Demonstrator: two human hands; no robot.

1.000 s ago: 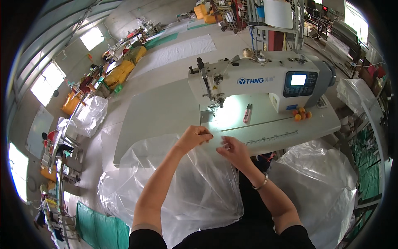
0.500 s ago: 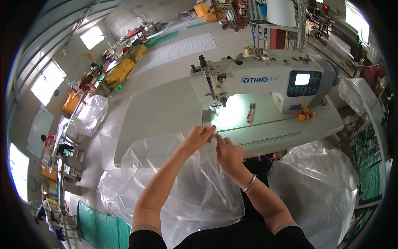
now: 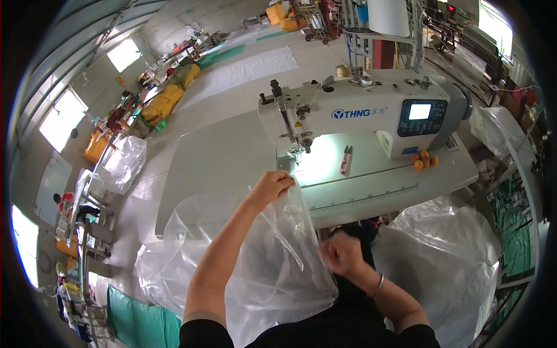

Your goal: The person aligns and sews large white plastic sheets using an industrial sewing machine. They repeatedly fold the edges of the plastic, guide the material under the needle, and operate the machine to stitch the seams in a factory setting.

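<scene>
A large clear plastic sheet point(image 3: 272, 255) hangs over the front edge of the sewing table point(image 3: 214, 156) and spreads across my lap. My left hand point(image 3: 274, 187) pinches its upper corner, in front of the sewing machine's needle area point(image 3: 299, 153). Lower down, beside the sheet's right edge, is my right hand point(image 3: 343, 254), with a bracelet on the wrist. Its fingers look curled but are smeared by motion, and I cannot tell whether they grip the edge. The white sewing machine point(image 3: 354, 110) stands behind, its lamp lighting the bed.
Pink-handled thread snips point(image 3: 346, 160) lie on the machine bed. Several small orange fruits point(image 3: 425, 160) sit at its right end. A heap of clear plastic point(image 3: 441, 261) fills the space at my right. Green sheeting point(image 3: 139, 310) covers floor at lower left.
My right hand has left the corner beside my left hand and moved down and right along the sheet's edge. My left hand still holds the corner. The view has shifted slightly.
</scene>
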